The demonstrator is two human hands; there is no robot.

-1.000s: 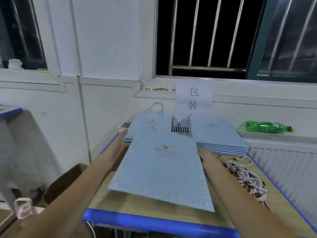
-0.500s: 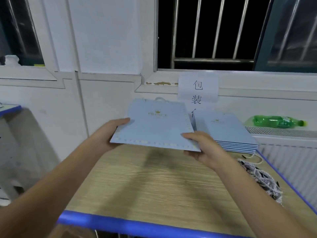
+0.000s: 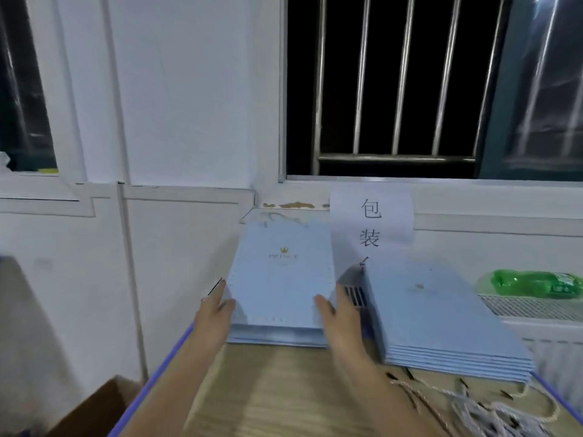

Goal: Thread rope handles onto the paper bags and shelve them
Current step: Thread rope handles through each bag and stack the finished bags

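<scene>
A light blue paper bag (image 3: 280, 275) with a gold crown logo lies flat on top of the left stack of bags (image 3: 274, 335) at the far end of the table. White rope handles (image 3: 277, 217) show at its far edge. My left hand (image 3: 216, 310) holds the bag's left edge with the thumb on top. At the bag's right front corner my right hand (image 3: 337, 316) holds it the same way. A second stack of blue bags (image 3: 441, 326) lies to the right. Loose rope handles (image 3: 479, 408) are piled at the right front.
The wooden table (image 3: 284, 392) has a blue rim. A paper sign (image 3: 372, 222) hangs on the wall behind the stacks. A green bottle (image 3: 533, 283) lies on the radiator grille at right. An open cardboard box (image 3: 97, 405) stands at the table's left.
Both hands carried the bag forward from the near part of the table and set it down on the left stack. The camera moved closer to the wall.
</scene>
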